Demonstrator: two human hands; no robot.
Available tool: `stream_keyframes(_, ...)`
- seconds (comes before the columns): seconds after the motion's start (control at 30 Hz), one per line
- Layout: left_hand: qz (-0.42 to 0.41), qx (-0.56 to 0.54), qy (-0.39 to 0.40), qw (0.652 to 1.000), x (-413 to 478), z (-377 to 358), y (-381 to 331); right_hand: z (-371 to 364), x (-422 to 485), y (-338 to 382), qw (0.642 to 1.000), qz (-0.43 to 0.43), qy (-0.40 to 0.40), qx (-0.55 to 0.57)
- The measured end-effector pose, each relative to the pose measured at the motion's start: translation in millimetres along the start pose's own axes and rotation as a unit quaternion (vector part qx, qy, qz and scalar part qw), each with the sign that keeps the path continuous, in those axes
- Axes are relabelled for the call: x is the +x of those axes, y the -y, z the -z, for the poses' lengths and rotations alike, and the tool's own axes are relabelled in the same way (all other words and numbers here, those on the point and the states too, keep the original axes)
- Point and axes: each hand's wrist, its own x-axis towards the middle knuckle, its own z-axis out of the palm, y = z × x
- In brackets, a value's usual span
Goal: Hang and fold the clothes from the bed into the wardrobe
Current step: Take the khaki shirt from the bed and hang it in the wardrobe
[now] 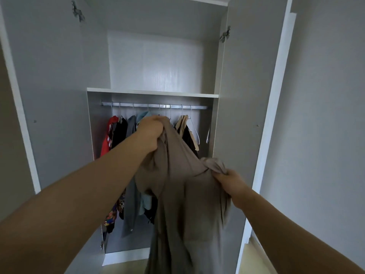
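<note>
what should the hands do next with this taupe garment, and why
Probably raise the left hand a little toward the silver metal rail. It grips the top of the long taupe fabric garment just below the rail, while the right hand holds a bunched part lower down. Whether a hanger is inside it is hidden.

light: dim, even, grey-blue cast — source unseen | glare: pale sheen on back panel point(158, 62) above shelf point(152, 93) | shadow: bay point(204, 123) under shelf darker, shadows soft, no hard edges | focus: cloth point(187, 194) slightly soft, rail point(154, 105) fairly sharp | distortion: wide-angle — doors point(49, 76) lean and bow at left and right edges
</note>
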Motion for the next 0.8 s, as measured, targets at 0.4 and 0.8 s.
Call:
stream_keyframes(0.4,-0.079,-0.063,0.144,0.984,-21.8,-45.8,-49.4,-44.4,-5.6,17.7,0.986,0.080,0.144,0.004)
stream_keyframes(0.8,0.040,0.265,0.114,0.957,2.4,-15.7,65.8,-33.7,5.4,35.6,0.946,-0.034,0.035,0.321)
